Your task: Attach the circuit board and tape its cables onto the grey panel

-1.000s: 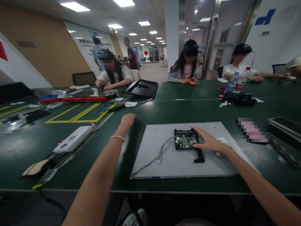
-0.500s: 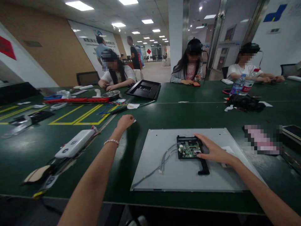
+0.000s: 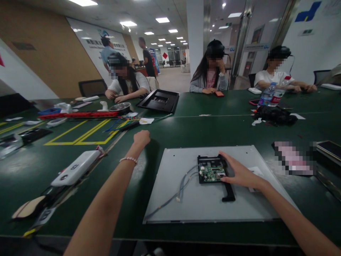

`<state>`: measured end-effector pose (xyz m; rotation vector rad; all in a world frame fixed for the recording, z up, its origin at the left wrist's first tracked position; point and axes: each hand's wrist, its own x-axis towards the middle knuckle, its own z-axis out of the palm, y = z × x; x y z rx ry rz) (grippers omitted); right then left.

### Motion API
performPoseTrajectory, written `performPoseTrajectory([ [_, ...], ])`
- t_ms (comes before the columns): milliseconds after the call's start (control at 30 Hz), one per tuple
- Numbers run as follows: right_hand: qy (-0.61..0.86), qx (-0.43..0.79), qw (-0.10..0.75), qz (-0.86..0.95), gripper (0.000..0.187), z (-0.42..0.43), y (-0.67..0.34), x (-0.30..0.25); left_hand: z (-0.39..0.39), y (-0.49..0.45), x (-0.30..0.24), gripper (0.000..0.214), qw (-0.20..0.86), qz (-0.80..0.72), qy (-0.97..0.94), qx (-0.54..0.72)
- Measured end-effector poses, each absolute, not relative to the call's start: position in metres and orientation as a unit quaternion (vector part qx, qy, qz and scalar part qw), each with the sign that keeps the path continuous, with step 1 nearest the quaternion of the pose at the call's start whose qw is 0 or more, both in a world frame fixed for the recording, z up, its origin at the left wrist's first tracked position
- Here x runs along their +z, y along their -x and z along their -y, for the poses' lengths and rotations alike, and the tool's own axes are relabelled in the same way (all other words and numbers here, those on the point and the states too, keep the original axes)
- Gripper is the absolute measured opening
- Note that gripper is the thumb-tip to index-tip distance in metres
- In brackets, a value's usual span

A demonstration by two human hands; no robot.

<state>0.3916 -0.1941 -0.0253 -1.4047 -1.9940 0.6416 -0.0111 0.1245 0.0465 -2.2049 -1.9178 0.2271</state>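
My right hand (image 3: 237,173) grips the right side of a black plastic bracket (image 3: 228,192), thumb low and fingers at its upper corner. A green circuit board (image 3: 213,173) sits in the bracket. Both rest on a flat grey metal panel (image 3: 183,209), and grey-blue cables (image 3: 182,185) run from the board's left side to the panel's lower left corner. Above the green table, left of the panel, my left hand (image 3: 142,138) is closed with its back towards me. Its fingertips are hidden, so I cannot make out what it holds.
A white device with straps (image 3: 77,169) lies on the left. Wires (image 3: 117,126), a red bar (image 3: 80,115) and a black frame (image 3: 160,100) lie further back. On the right are bottles (image 3: 274,96) and a phone-like pink item (image 3: 293,158). Several people sit across the table.
The view has shifted slightly. A small white bit that showed at my left fingertips is no longer visible. My right hand keeps its hold on the bracket. A person opposite has raised a hand.
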Motion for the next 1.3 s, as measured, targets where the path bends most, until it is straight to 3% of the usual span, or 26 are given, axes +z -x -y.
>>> performPoseTrajectory([
  [233, 0.525, 0.247, 0.314, 0.752, 0.097, 0.196, -0.393, -0.021, -0.073, -0.037, 0.058, 0.034, 0.132, 0.569, 0.81, -0.042],
  [433, 0.51, 0.254, 0.335, 0.75, 0.102, 0.198, -0.398, -0.025, 0.011, -0.124, 0.052, 0.026, -0.027, 0.4, 0.89, -0.218],
  [633, 0.51, 0.263, 0.356, 0.738, 0.105, 0.201, -0.398, -0.025, 0.066, -0.179, 0.023, 0.023, -0.135, 0.332, 0.908, -0.216],
  [1300, 0.508, 0.26, 0.345, 0.745, 0.1, 0.198, -0.398, -0.026, 0.071, -0.169, -0.001, 0.019, -0.156, 0.3, 0.913, -0.227],
])
